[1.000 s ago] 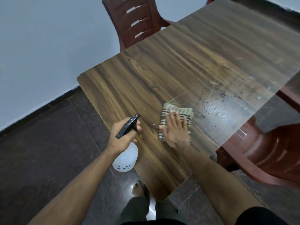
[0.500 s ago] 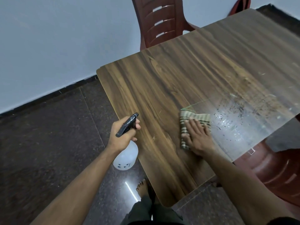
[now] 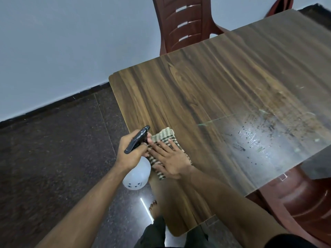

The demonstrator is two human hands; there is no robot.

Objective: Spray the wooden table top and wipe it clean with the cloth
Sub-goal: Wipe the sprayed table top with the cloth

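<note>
The wooden table top fills the right and middle of the head view, with wet droplets and dark specks near its right edge. My right hand lies flat, fingers spread, pressing a striped green-and-white cloth onto the table close to its left edge. My left hand holds a white spray bottle by its black trigger head, just off the table's left edge and touching the cloth hand.
A red-brown plastic chair stands at the table's far side against the white wall. Another red chair sits under the right edge. Dark tiled floor lies to the left. My bare foot is below the near corner.
My right hand has slid the cloth leftward across the table, from beside the wet patch to the left edge, where it meets the left hand. The view has shifted too.
</note>
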